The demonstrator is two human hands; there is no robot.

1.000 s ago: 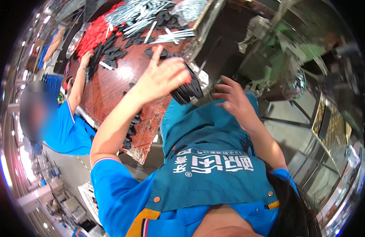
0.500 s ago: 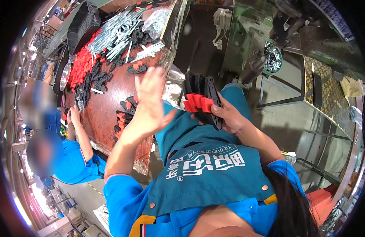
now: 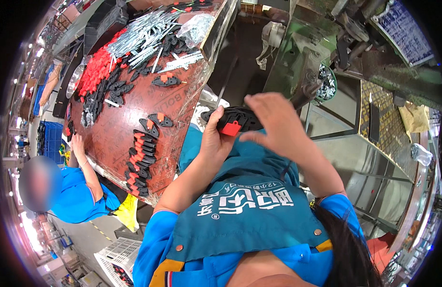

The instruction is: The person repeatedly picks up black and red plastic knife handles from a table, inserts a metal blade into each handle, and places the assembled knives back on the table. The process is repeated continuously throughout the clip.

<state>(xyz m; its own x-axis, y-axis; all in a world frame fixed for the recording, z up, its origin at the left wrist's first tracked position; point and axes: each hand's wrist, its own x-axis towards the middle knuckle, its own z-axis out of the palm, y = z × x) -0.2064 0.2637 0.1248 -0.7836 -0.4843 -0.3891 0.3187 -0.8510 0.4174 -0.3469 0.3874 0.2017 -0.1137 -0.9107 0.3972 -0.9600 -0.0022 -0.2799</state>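
Observation:
In front of my apron, my left hand (image 3: 216, 145) is closed around one end of a black plastic part (image 3: 240, 115) with a red insert (image 3: 230, 128); the part lies roughly level. Whether more parts are stacked beneath it, I cannot tell. At the part's right end, my right hand (image 3: 282, 123) has its fingers stretched and thumb apart, with nothing visibly gripped. To the left, similar black parts with red inserts (image 3: 143, 160) form a row along the near table edge. Two more lie just beyond that row, and another black part with orange-red pieces (image 3: 166, 80) lies farther up.
On the brown table (image 3: 113, 138) are heaps of red pieces (image 3: 94, 76), black parts (image 3: 108, 91) and metal strips (image 3: 144, 40), plus a clear bag (image 3: 196, 29). A co-worker's hand (image 3: 78, 147) is at the left edge. A green machine (image 3: 297, 57) stands ahead, beside a tub of metal bits (image 3: 327, 82).
The held black-and-red parts have gone from my right hand to my left and turned from upright to level. My right hand has let go. The view has shifted, showing more of the table's row.

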